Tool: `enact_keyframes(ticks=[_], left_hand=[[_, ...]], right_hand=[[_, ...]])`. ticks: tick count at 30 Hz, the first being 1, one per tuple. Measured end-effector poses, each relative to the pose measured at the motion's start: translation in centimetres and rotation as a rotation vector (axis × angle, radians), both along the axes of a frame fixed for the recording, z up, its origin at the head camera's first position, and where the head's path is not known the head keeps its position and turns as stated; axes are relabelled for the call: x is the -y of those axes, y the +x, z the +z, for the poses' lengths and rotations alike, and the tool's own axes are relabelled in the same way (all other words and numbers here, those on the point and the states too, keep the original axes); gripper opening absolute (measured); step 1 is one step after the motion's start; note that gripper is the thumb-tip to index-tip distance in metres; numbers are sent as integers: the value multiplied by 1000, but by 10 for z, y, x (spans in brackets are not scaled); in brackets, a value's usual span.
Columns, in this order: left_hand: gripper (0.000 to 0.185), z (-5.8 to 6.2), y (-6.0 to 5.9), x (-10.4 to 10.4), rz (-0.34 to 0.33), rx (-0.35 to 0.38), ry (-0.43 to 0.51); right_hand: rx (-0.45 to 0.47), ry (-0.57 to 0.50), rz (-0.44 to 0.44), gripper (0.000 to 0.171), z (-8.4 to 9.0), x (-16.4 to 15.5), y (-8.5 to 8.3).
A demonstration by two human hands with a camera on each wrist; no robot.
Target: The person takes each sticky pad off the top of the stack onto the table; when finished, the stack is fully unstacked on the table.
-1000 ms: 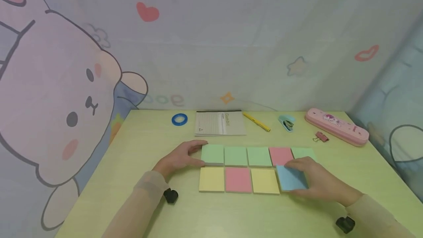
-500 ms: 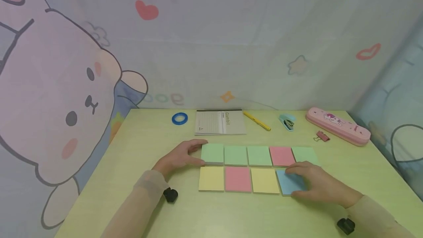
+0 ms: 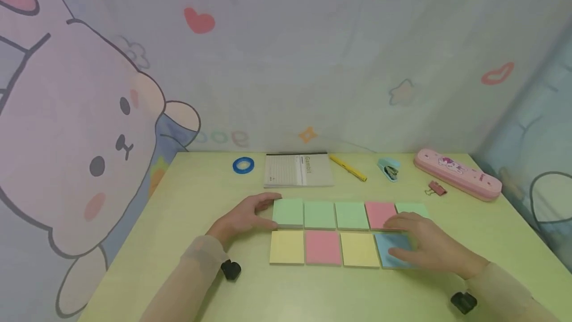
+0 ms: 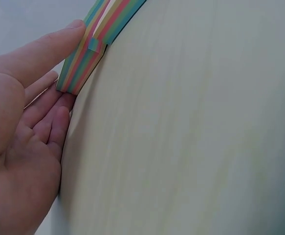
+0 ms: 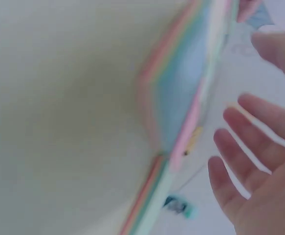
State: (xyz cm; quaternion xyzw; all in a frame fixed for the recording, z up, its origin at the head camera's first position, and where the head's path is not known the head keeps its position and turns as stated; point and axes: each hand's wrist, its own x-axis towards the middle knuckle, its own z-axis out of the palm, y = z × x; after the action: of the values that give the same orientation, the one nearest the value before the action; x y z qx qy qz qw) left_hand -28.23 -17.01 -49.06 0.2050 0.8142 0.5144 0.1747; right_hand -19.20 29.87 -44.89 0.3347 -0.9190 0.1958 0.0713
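Square sticky note pads lie flat in two rows. My left hand (image 3: 241, 218) holds the leftmost green sticky note pad (image 3: 288, 212) of the back row, thumb at its near corner and index finger at its far corner. In the left wrist view the thumb (image 4: 49, 51) lies against the striped pad edges (image 4: 83, 63). My right hand (image 3: 431, 242) hovers over the blue sticky note pad (image 3: 389, 250) at the front row's right end, partly hiding it. In the right wrist view its fingers (image 5: 250, 147) are spread, apart from the blurred pads.
Along the table's back lie blue tape (image 3: 243, 165), a notepad (image 3: 298, 170), a yellow pen (image 3: 348, 168), a small stapler (image 3: 389, 169), a binder clip (image 3: 436, 188) and a pink pencil case (image 3: 458, 174). A printed cloth (image 3: 277, 63) hangs behind.
The blue pad, tilted in my right hand a second ago, now lies flat beside the yellow one. My right hand has let go and risen slightly. The left hand has stayed put.
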Motion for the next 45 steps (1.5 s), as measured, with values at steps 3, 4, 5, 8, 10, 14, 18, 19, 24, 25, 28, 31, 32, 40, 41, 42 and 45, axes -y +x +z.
enact_keyframes(ticks=[3, 4, 5, 8, 10, 14, 18, 19, 24, 25, 28, 31, 32, 40, 41, 42, 45], left_hand=[[81, -1, 1, 1, -10, -7, 1], [82, -1, 1, 1, -13, -12, 2], [82, -1, 1, 1, -14, -15, 4], [83, 0, 2, 3, -10, -9, 6], [83, -1, 2, 3, -6, -4, 9], [84, -2, 2, 4, -4, 7, 7], [84, -2, 2, 3, -16, -8, 14], [84, -2, 2, 2, -21, -9, 15], [84, -1, 2, 1, -34, -8, 20], [84, 0, 3, 0, -33, -11, 18], [84, 0, 2, -1, -36, -21, 19], [84, -1, 1, -1, -41, -22, 22], [84, -1, 1, -1, -43, -23, 24], [92, 1, 1, 1, -47, -29, 34], [92, 2, 1, 1, -53, -34, 37], [92, 2, 1, 1, -59, -37, 39], [92, 1, 1, 0, -74, -45, 49]], right_hand=[[-16, -83, 8, 43, 8, 20, -8], [-8, -97, 12, 45, 11, 29, -12], [8, -104, 15, 47, 14, 39, -16], [78, -102, 32, 55, 21, 69, -29], [141, -85, 41, 62, 23, 90, -38], [237, -44, 56, 70, 21, 127, -56], [273, 10, 81, 73, 15, 159, -72], [278, 18, 87, 74, 14, 165, -74], [288, 52, 113, 75, 11, 192, -84], [291, 49, 120, 75, 10, 195, -85], [302, 55, 133, 75, 8, 203, -88], [298, 63, 137, 74, 6, 208, -91], [290, 69, 137, 74, 5, 209, -92], [181, 124, 140, 74, 8, 202, -90], [169, 125, 136, 74, 9, 198, -89], [160, 123, 128, 74, 12, 192, -87], [157, 94, 97, 74, 17, 171, -80]])
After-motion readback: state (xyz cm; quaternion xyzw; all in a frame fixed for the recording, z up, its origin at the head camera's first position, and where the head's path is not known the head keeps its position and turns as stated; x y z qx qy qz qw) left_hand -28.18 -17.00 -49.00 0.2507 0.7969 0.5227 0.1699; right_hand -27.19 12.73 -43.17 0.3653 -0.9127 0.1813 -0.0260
